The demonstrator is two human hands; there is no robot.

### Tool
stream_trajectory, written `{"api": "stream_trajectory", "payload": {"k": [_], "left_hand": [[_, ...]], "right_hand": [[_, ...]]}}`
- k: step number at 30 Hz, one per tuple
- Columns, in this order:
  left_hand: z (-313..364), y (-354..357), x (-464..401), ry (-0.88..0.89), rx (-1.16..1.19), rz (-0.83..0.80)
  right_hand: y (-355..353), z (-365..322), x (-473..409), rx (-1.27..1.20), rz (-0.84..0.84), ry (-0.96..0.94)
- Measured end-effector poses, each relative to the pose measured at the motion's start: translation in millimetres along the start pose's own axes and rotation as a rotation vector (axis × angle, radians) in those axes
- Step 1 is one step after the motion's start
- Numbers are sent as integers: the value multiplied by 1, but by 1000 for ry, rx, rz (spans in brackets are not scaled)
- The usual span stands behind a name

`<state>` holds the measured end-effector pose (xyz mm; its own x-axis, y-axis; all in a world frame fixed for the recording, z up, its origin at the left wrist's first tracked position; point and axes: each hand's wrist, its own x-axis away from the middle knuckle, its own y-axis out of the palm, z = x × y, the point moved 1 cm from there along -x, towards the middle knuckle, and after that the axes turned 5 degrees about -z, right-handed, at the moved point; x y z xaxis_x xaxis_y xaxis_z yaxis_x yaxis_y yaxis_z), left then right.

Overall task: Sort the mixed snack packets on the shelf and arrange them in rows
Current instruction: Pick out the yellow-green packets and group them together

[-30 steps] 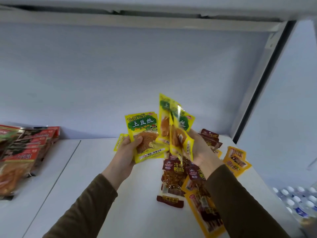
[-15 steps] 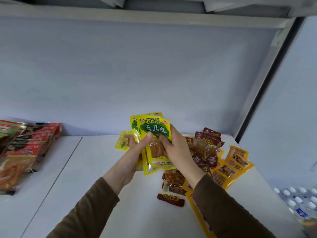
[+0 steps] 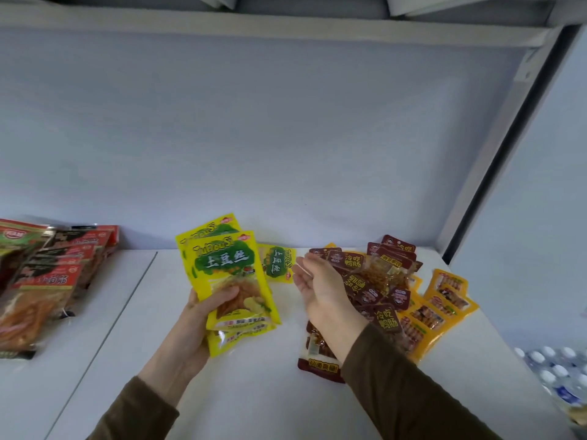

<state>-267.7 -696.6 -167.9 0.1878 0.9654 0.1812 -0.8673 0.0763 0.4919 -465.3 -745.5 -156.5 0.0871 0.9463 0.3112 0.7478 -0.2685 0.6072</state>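
My left hand grips a stack of yellow-and-green snack packets above the white shelf, thumb across the front one. One more yellow packet lies flat on the shelf behind them. My right hand hovers to the right with fingers relaxed and holds nothing. Under and beyond it lies a mixed pile of dark red packets and orange-yellow packets. A red-and-clear packet pokes out below my right wrist.
Red and brown packets are stacked in a row on the neighbouring shelf panel at the left. The shelf's upright post rises at the right. Bottled water caps show at the lower right, off the shelf.
My right hand has let go of the yellow packets and moved right, now empty. My left hand holds the gathered yellow stack alone, shifted slightly left.
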Motion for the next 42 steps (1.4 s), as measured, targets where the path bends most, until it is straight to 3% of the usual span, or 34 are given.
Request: {"api": "stream_trajectory", "payload": {"k": [5,7,16,24,26,28,33,37,42], "left_hand": [[12,-37,9,32,-21,79],[13,-43,12,41,-32,87],[17,-57,16,45,-5,104],[18,-69,12,25,40,119],[21,-73,11,28,48,112],[23,-73,9,28,41,105],[24,-53,4,4,5,62],[23,-39,5,-46,0,59],[26,-49,10,-132,126,-81]], "right_hand": [[18,44,6,-24,-50,323],[31,56,-1,-32,-38,368],[88,78,-54,13,84,199],[82,45,-64,32,154,4],[73,25,-53,19,81,-61],[65,8,-34,-36,-104,-58],[63,18,7,172,-504,133],[58,49,13,180,-500,201],[52,70,15,241,-421,154]]}}
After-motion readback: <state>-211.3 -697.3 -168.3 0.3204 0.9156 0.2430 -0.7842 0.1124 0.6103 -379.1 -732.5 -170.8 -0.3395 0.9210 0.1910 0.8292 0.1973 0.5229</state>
